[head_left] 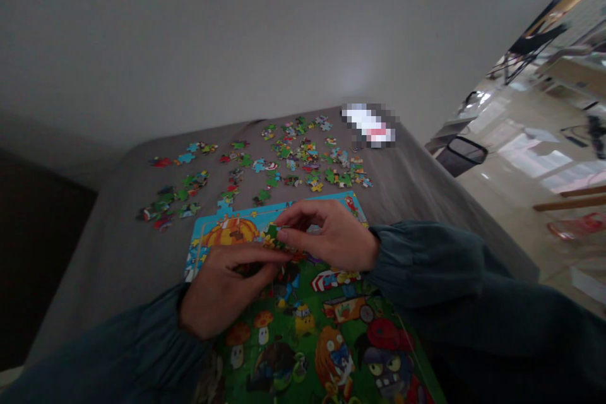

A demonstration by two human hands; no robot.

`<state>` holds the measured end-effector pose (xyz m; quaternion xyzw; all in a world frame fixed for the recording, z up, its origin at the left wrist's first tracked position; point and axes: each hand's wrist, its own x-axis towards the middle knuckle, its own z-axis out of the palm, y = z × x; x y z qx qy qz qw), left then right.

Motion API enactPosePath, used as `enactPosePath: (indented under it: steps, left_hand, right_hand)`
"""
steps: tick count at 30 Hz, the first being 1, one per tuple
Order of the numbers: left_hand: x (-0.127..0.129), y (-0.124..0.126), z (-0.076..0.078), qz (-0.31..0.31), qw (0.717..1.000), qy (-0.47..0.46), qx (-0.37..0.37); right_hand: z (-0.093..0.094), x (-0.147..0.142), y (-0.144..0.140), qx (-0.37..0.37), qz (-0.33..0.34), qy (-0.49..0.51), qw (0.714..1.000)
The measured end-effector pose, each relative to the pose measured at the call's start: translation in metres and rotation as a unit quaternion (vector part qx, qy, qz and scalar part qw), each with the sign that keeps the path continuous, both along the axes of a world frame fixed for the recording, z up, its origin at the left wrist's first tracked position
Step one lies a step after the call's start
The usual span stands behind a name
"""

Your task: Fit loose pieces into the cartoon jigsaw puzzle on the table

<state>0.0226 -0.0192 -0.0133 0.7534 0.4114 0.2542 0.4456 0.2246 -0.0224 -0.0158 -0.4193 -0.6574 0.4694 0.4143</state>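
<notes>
At frame centre, right hand [331,237] pinches a green-yellow puzzle piece [270,237] over the picture board [284,334]; piece's long axis unclear. Left hand [231,287] just beside, grip can't tell. Board's figures head upper-frame.

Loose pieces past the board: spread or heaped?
Spread: pieces lie scattered across the grey cloth beyond the board.

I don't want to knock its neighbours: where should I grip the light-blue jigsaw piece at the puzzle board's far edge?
Probably by its left and right edges, coming from above: the light-blue jigsaw piece appears flat, with grey cloth showing on both sides, another piece close beyond, and the puzzle board at its near side.
</notes>
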Motion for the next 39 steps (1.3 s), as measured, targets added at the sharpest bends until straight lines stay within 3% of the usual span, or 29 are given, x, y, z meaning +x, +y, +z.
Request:
enactPosePath:
  steps: [8,18,22,30,39]
  left_hand:
    - [-0.001,-0.002,0.004,0.020,0.999,-0.031,-0.032]
    - [-0.004,0.002,0.001,0.189,0.967,-0.111,-0.131]
    - [-0.002,0.001,0.003,0.163,0.962,-0.146,-0.162]
    - [-0.003,0.005,0.007,0.125,0.964,-0.093,-0.215]
    - [-0.005,0.006,0.005,0.100,0.974,-0.048,-0.199]
  right_hand:
    - [0.008,0.002,0.000,-0.025,0.009,0.045,0.999]
    - [0.009,0.015,0.010,-0.068,0.004,0.066,0.995]
    - [0.009,0.012,0.008,-0.083,0.001,0.068,0.994]
    - [0.005,0.009,0.008,-0.082,-0.011,0.061,0.995]
    - [0.001,0.009,0.006,-0.060,-0.004,0.040,0.997]
